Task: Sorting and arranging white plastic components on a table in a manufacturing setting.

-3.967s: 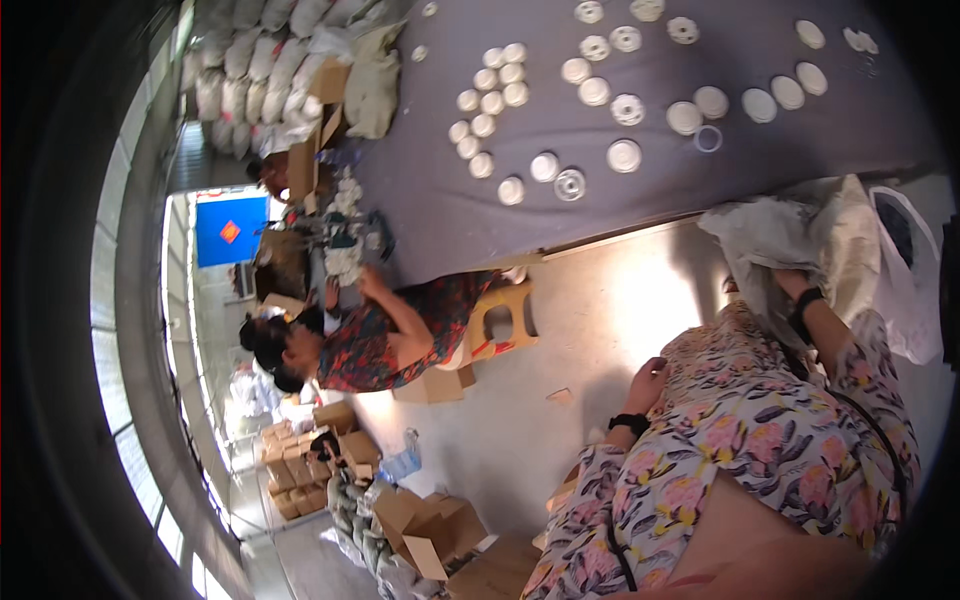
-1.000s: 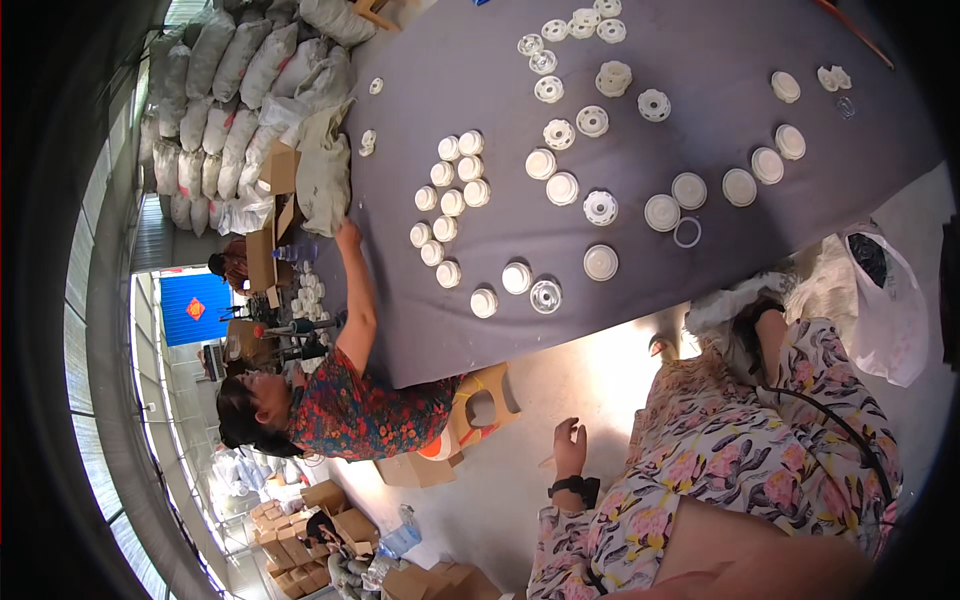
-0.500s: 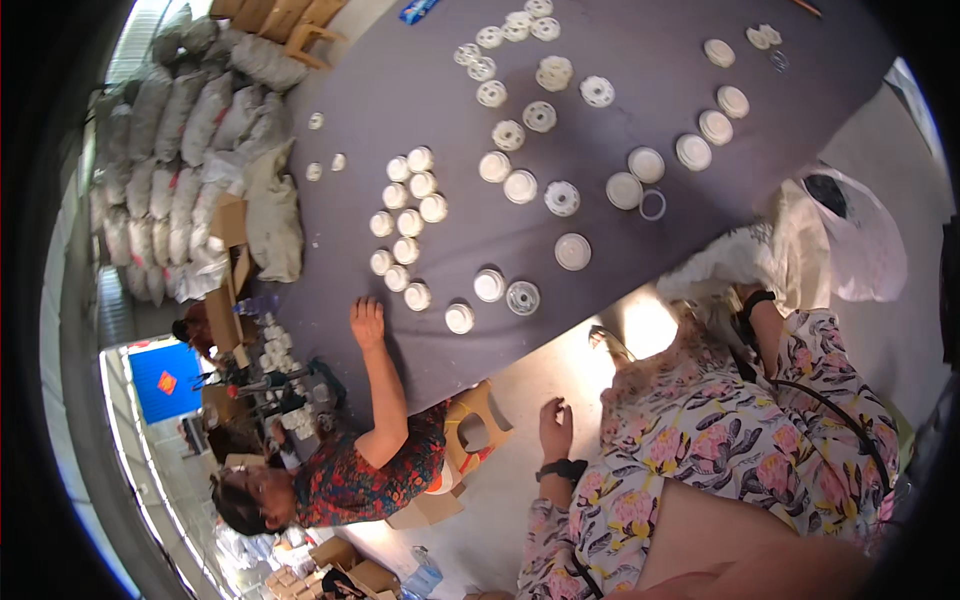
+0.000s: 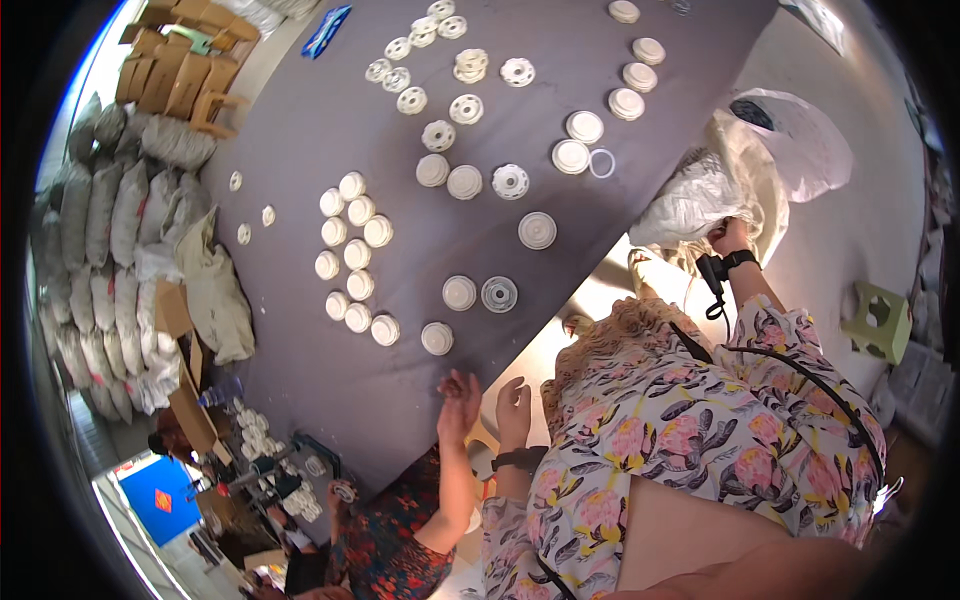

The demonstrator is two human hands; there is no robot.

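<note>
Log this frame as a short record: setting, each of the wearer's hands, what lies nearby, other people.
Setting: grey cloth spread on the floor, dotted with white round discs
Left hand: open, empty, by the cloth's edge, black wrist strap
Right hand: at a crumpled white plastic bag; grip unclear
Nearby: stuffed sacks, small stool
Other people: a co-worker's hand on the cloth beside the left hand

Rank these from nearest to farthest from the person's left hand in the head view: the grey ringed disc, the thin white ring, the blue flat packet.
From the left hand:
1. Grey ringed disc, just above it on the grey cloth.
2. Thin white ring, higher, to the right.
3. Blue flat packet, at the cloth's far top-left edge.
</note>
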